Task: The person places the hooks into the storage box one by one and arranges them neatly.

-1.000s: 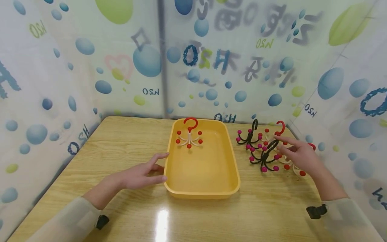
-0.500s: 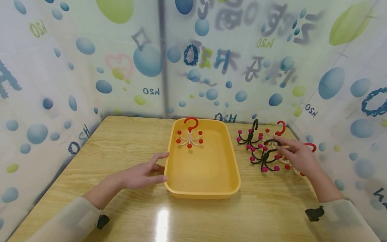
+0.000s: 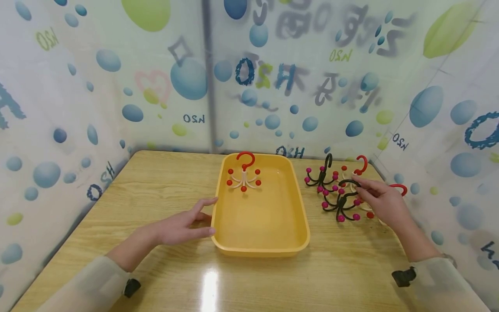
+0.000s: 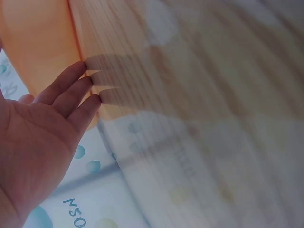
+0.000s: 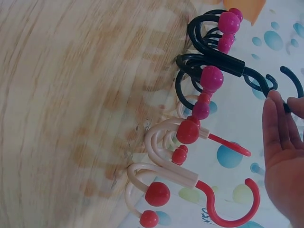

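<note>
At the right of the table, my right hand (image 3: 386,201) pinches the hook of the front black multi-arm hook hanger (image 3: 341,203) between thumb and fingers. This hanger has pink ball tips; its arms appear to rest on the table. In the right wrist view, the thumb and fingertips meet at the black hook. My left hand (image 3: 183,225) touches the left rim of a yellow tray (image 3: 259,251) with spread, fairly straight fingers. Inside the tray, at its back left, stands a white hook hanger (image 3: 244,178) with a red hook and red ball tips.
Behind the held one stands a second black hanger (image 3: 322,175). Close by are white hangers with red hooks (image 5: 232,216), partly hidden by my right hand in the head view. The wooden table (image 3: 167,173) meets patterned curtains (image 3: 156,121) at the back and sides.
My right hand has moved slightly left and now pinches the front black hanger's hook, which has turned. The left hand stays at the tray's rim.
</note>
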Demonstrator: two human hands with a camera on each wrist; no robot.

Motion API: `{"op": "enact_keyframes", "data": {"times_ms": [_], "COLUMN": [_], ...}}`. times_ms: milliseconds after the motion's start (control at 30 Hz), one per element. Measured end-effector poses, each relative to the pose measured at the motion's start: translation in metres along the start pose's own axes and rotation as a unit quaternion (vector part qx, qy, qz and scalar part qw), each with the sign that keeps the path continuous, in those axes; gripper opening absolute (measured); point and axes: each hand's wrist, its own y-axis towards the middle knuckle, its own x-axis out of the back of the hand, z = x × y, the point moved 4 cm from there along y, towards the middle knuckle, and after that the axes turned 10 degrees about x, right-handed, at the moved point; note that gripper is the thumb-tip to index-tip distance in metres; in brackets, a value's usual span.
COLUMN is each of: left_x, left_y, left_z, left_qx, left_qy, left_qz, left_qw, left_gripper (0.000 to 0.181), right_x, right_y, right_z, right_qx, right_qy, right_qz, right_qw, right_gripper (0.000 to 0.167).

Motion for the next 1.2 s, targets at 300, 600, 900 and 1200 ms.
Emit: {"op": "enact_keyframes", "data": {"times_ms": [300, 600, 900, 1200], "left_x": [-0.001, -0.001, -0.001, -0.001], "left_y": [0.000, 0.000, 0.000, 0.000], "left_z": [0.000, 0.000, 0.000, 0.000], "left_qx": [-0.007, -0.006, -0.005, -0.001], "left_qy": [0.003, -0.002, -0.004, 0.000], "left_qz": [-0.001, 0.001, 0.001, -0.001], "left_qw": [1.0000, 1.0000, 1.0000, 1.0000], "left_gripper": [0.085, 0.085, 0.085, 0.086], "right_x": [0.003, 0.002, -0.008, -0.021], "right_y": [-0.001, 0.002, 0.017, 0.043], "right_z": [0.011, 0.044, 0.084, 0.118], "right_qx": [0.017, 0.022, 0.075, 0.110], "right_qy": [0.006, 0.019, 0.040, 0.073], "right_qz": [-0.019, -0.010, -0.037, -0.039], "right_qw": [0.9996, 0.9995, 0.9956, 0.9905], "right_gripper": [0.040, 0.040, 0.031, 0.029]}}
